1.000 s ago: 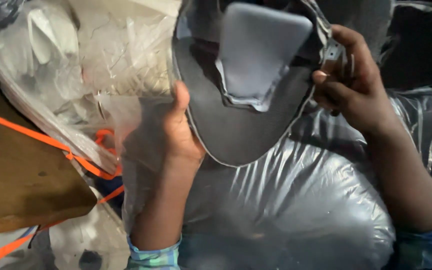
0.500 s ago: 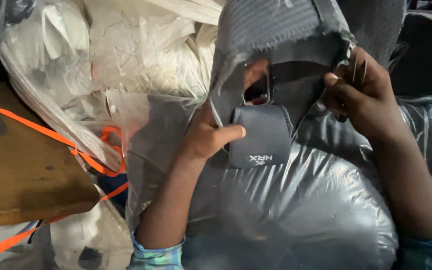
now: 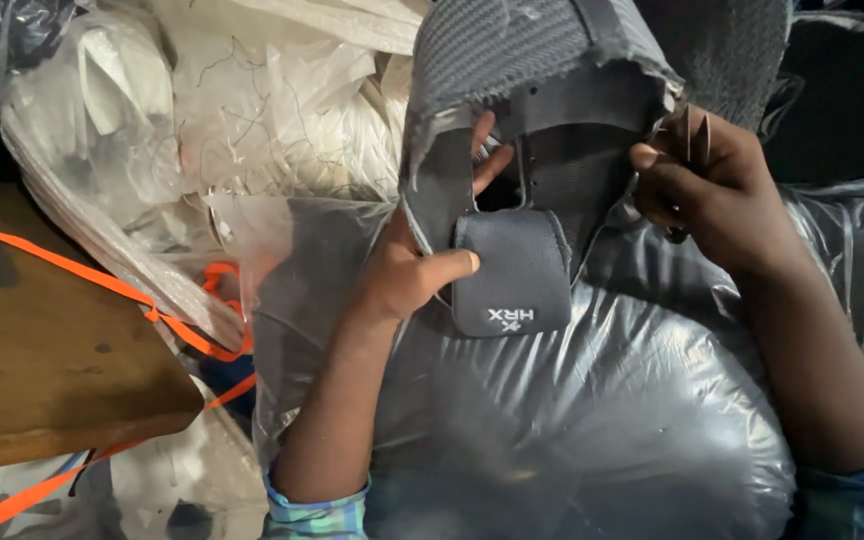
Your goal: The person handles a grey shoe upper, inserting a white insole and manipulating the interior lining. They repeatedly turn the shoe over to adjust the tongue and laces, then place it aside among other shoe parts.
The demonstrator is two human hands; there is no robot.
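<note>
Gripping grey shoe upper (image 3: 552,90) edges, both hands (image 3: 412,275)

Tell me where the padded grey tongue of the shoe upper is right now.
In the head view, the padded grey tongue hangs centre frame below the grey mesh shoe upper, pinned by the left hand, above the shiny grey plastic bag.

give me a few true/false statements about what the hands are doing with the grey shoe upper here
1. The left hand has its thumb on the padded tongue of the grey shoe upper. True.
2. The right hand rests flat on the wooden board. False: it grips the upper's right edge, beside a small metal tool.
3. A full dark plastic bag lies under both forearms. True.
4. The orange strap is wrapped round the left wrist. False: it lies across the wooden board, apart from the hand.
</note>
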